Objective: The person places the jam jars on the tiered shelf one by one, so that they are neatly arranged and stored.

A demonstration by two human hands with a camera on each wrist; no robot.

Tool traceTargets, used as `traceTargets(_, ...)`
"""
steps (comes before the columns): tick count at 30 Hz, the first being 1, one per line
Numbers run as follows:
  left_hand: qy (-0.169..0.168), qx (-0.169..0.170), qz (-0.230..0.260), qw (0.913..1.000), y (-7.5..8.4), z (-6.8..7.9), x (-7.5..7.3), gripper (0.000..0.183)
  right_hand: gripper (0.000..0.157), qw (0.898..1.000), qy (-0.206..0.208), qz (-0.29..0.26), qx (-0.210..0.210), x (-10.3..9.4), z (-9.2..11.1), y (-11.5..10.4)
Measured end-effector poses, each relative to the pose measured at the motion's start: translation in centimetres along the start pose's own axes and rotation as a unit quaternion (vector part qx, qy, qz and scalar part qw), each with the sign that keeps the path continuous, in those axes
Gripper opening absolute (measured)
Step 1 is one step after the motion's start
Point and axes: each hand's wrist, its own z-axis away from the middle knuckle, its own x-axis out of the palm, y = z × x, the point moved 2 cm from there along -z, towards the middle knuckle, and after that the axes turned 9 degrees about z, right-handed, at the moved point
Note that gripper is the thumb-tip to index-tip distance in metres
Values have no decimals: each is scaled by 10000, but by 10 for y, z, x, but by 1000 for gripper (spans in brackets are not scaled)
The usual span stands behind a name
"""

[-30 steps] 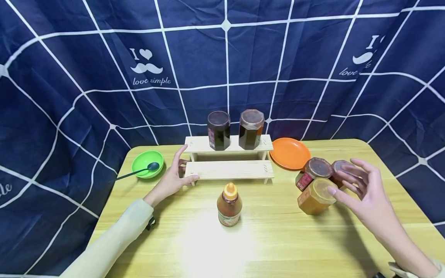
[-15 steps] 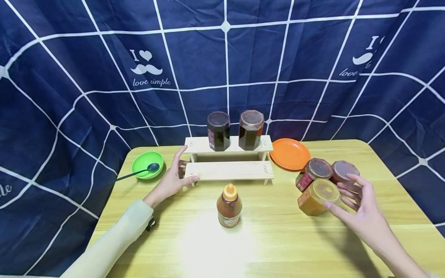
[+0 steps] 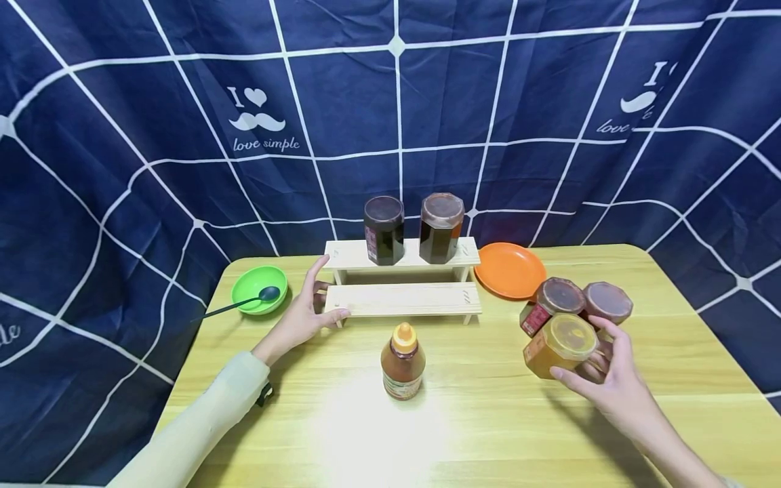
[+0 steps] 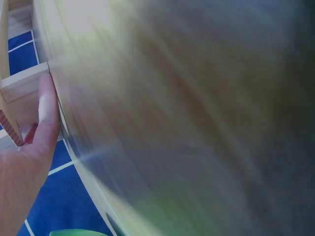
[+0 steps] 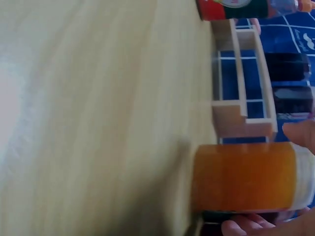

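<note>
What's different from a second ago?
The right hand has moved back and leftward, now reaching round the orange-filled, faceted clear jar; whether it grips is unclear. The jar, and the left hand holding the pale wooden two-tier shelf, stayed put.

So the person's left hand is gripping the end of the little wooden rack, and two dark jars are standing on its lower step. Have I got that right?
Not quite: the two dark jars stand on the upper step, as the head view shows. The left hand does grip the end of the wooden rack.
</note>
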Motion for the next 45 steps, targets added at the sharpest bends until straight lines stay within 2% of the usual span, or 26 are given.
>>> traceTargets(5,12,9,-42,10000,0,-1,0,118,102,9974,71,-702,131,10,-1,8)
traceTargets(8,33,25,-77,10000,0,0,0,118,104,9957,104,-900,187,15,-1,12)
traceTargets(11,26,38,-106,9999,1,0,0,117,107,9975,178,-651,197,18,-2,14)
traceTargets(15,10,43,-76,10000,1,0,0,117,110,9993,288,-22,257,20,-4,14)
traceTargets(23,43,33,-90,9999,0,0,0,118,109,9953,487,772,337,20,-5,13)
traceTargets(36,62,30,-46,10000,-3,0,1,119,102,9956,536,659,401,16,-4,12)
traceTargets(45,14,38,-84,10000,-2,-1,1,117,105,9957,516,756,126,11,-5,1)
